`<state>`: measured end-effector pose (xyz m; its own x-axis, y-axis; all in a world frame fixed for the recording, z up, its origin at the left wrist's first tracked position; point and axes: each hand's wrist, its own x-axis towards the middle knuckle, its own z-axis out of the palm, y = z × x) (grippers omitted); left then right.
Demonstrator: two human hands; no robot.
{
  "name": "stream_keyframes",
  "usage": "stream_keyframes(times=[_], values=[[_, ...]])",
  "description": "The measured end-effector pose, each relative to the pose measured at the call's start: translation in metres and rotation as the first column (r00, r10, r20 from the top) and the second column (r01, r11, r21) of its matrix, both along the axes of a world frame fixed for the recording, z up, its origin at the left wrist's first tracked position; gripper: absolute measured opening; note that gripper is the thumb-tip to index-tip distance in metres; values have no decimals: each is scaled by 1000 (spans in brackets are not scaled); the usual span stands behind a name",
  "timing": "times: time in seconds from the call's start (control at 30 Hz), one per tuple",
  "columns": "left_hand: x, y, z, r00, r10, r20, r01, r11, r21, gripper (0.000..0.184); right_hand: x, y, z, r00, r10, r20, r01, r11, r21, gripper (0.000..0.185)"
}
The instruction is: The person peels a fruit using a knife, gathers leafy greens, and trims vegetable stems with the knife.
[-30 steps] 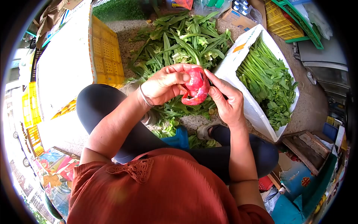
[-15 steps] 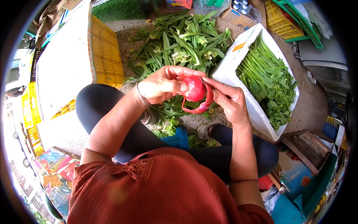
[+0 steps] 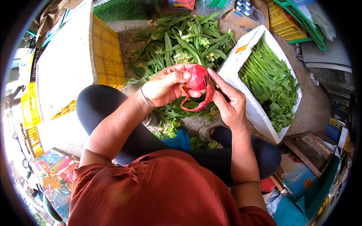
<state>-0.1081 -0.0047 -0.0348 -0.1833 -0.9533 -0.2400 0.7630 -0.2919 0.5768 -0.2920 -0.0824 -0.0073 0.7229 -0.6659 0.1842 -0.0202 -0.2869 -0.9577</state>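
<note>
My left hand (image 3: 168, 83) is closed round a round red fruit (image 3: 197, 78), with the thumb on its side and fingers behind and below it. A long curled strip of red peel (image 3: 200, 106) hangs from the fruit and loops under it. My right hand (image 3: 229, 100) is at the fruit's right side, thumb and forefinger close against the peel. A thin dark edge like a small blade (image 3: 205, 79) shows between the right fingertips and the fruit; most of it is hidden. The exact kind of fruit is unclear.
Loose leafy greens (image 3: 188, 41) lie heaped on the floor ahead. At the right stands a white foam box (image 3: 230, 67) of green stalks (image 3: 269, 83). Yellow crates (image 3: 107, 52) are at the left. A blue plastic object (image 3: 179, 139) lies between my legs.
My left hand has turned the fruit slightly and raised it a little. The peel strip hangs further left, and the dark edge by the right fingertips shows more clearly.
</note>
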Motion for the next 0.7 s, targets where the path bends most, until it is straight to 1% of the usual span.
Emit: stream_keyframes(times=[0.07, 0.13, 0.17, 0.23, 0.37, 0.43, 0.47, 0.53, 0.57, 0.63, 0.67, 0.7], values=[[0, 0, 0, 1000, 19, -6, -19, 1000, -1, 50, 0, -1, -4, 1000, 11, 24, -10, 1000, -28, 33], [1, 0, -2, 1000, -10, -14, 10, 1000, -3, 53, -1, -1, -4, 999, 26, 35, -27, 999, 25, 32], [1, 0, -2, 1000, -10, -14, 10, 1000, -2, 53, -3, -1, -5, 999, 26, 35, -27, 999, 26, 32], [0, 1, -2, 1000, -16, -17, 16, 1000, -3, 54, -7, -3, -6, 997, 75, -18, -73, 993, 88, 34], [0, 0, -2, 999, -34, -17, 33, 999, -8, 56, -10, -5, -8, 997, 81, -2, -80, 987, 139, 33], [0, 0, -5, 999, -28, -35, 28, 1000, -14, 56, -7, -3, -8, 997, 50, 57, -55, 994, 90, 30], [0, 0, -3, 999, -29, -35, 28, 999, -14, 56, -5, 0, -6, 997, 50, 57, -55, 994, 90, 30], [2, 1, 0, 994, -85, -61, 82, 995, -47, 57, -1, 4, 0, 998, -28, 51, 22, 993, 114, 31], [1, 1, 1, 994, -85, -62, 82, 995, -48, 57, -2, 3, -1, 998, -28, 50, 22, 993, 114, 31], [-1, 3, 1, 996, -94, -11, 94, 995, -22, 54, -5, -1, -2, 995, 87, 39, -90, 991, 97, 32], [-1, 3, 0, 996, -94, -11, 93, 995, -21, 54, -6, -2, -2, 995, 87, 38, -91, 991, 98, 32], [0, 3, -2, 995, -95, -11, 95, 995, -32, 54, -7, -3, -3, 992, 109, 55, -117, 980, 160, 31]])
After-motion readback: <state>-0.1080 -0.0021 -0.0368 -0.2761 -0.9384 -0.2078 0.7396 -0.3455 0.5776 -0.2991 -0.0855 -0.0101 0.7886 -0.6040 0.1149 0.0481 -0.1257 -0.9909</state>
